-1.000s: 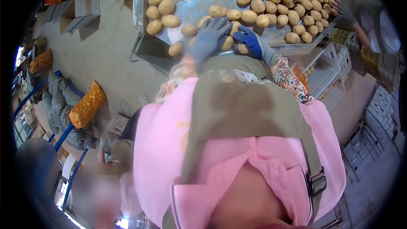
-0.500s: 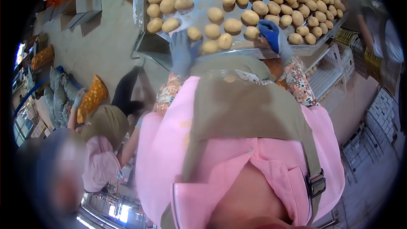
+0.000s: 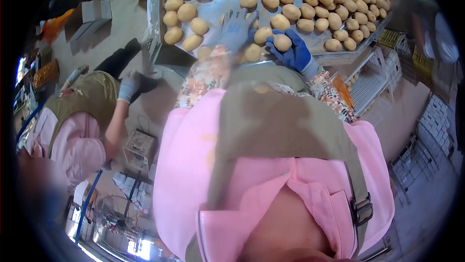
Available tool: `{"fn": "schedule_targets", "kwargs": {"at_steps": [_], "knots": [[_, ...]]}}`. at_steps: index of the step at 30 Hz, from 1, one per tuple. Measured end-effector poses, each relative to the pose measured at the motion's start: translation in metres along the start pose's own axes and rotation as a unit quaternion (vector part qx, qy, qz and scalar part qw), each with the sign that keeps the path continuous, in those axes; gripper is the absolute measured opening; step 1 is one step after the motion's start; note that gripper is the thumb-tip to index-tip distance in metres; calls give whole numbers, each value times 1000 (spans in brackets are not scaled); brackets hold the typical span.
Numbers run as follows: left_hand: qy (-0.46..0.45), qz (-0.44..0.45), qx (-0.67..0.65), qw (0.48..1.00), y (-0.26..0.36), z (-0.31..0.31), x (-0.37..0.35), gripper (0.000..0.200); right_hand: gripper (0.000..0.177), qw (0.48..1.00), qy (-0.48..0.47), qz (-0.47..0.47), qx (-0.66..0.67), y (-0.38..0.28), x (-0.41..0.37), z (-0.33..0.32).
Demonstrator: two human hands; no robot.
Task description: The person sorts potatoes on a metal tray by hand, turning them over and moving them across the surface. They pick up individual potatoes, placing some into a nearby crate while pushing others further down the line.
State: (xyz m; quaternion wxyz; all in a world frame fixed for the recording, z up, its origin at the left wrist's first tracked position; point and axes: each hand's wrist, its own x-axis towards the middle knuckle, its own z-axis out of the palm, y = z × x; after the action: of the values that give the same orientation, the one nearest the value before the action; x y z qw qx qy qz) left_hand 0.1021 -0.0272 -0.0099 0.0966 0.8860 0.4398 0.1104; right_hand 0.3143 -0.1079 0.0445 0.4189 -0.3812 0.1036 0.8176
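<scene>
Many potatoes [image 3: 334, 21] lie on a metal table [image 3: 225, 1], packed most densely toward the right. My left hand [image 3: 236, 30], in a grey-blue glove, reaches over the table with its fingers spread, palm down, above potatoes it partly covers. Beside it, near the front edge, my right hand [image 3: 294, 52] in a blue glove has its fingers curled round a potato [image 3: 282, 43]. A few more potatoes lie between the two hands, partly hidden by the left one.
At the left a co-worker [image 3: 82, 111] in gloves bends over. Cardboard boxes [image 3: 89, 19] stand on the floor at the upper left. A white plastic crate [image 3: 370, 85] is below the table's right side, with yellow crates [image 3: 421, 63] beyond.
My left hand has moved forward and right over the potatoes. My right hand has shifted left and now holds a potato. The co-worker at the left has moved, with both gloved hands now showing.
</scene>
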Motion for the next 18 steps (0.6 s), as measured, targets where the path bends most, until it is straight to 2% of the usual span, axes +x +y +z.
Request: {"fn": "schedule_targets", "kwargs": {"at_steps": [3, 4, 5, 6, 7, 8, 9, 10, 11, 12, 13, 14, 15, 16, 17, 18], "knots": [[-146, -105, -124, 976, -1, -8, 35, 37, 51, 996, -89, -13, 15, -10, -9, -14], [-155, -109, -166, 968, -5, -12, 38, 37, 53, 990, -133, 0, 39, -11, -8, -19], [-157, -129, -247, 948, -7, -16, 39, 37, 53, 990, -134, -4, 39, -7, -6, -23], [-158, -149, -325, 920, -7, -20, 37, 37, 52, 979, -84, -113, -150, -1, -1, -26], [-158, -146, -324, 921, -1, -28, 29, 37, 52, 919, -28, -215, -330, 4, 4, -26], [-75, -135, -582, 798, 7, -37, 15, 36, 52, 919, -28, -217, -327, 4, -1, -13], [15, -117, -788, 604, 13, -44, 4, 34, 51, 986, -90, -118, -77, 3, -10, -1], [14, -121, -788, 604, 16, -42, -2, 34, 51, 973, -144, -10, 179, 5, -16, 9], [7, -161, -780, 605, 19, -35, -8, 33, 51, 973, -146, -8, 180, 10, -15, 12], [0, -200, -770, 605, 24, -27, -13, 32, 51, 987, -138, -51, 72, 13, -13, 16], [86, -55, -839, 534, 39, -12, -23, 33, 50, 987, -127, -94, -37, 18, -12, 20], [87, -54, -838, 536, 46, -36, -22, 33, 50, 973, -115, -138, -146, 22, -11, 22], [105, 10, -737, 668, 55, -79, -14, 33, 50, 945, -100, -181, -253, 25, -11, 24], [120, 74, -612, 778, 63, -102, -9, 33, 50, 904, -82, -222, -356, 27, -12, 24], [213, 126, -620, 744, 71, -82, -3, 34, 50, 903, -83, -225, -357, 27, -8, 17], [214, 131, -621, 743, 64, -69, -8, 34, 51, 921, -103, -204, -317, 26, 2, 7]]}}
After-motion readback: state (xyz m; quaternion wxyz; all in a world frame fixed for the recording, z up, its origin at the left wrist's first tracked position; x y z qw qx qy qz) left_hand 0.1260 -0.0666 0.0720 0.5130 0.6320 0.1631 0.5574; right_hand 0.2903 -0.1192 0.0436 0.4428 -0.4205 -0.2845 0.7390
